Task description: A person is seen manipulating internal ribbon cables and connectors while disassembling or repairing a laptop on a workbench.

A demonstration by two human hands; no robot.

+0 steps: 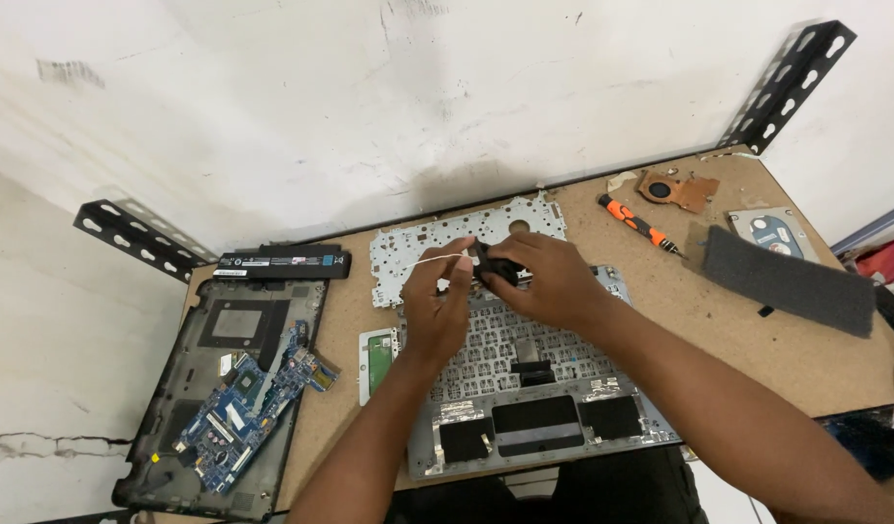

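Both hands' fingers (454, 275) were pinching a small black part (498, 264) with a thin white cable (430, 259) just above the laptop palmrest (525, 388); a hard tug might have torn the cable.

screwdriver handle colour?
Orange with black bands; the screwdriver lies on the table, clearest in the head view.

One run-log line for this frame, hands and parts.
left hand: pinching white cable | right hand: gripping small black part | under hands: laptop shell | nearby: metal plate, screwdriver, circuit board
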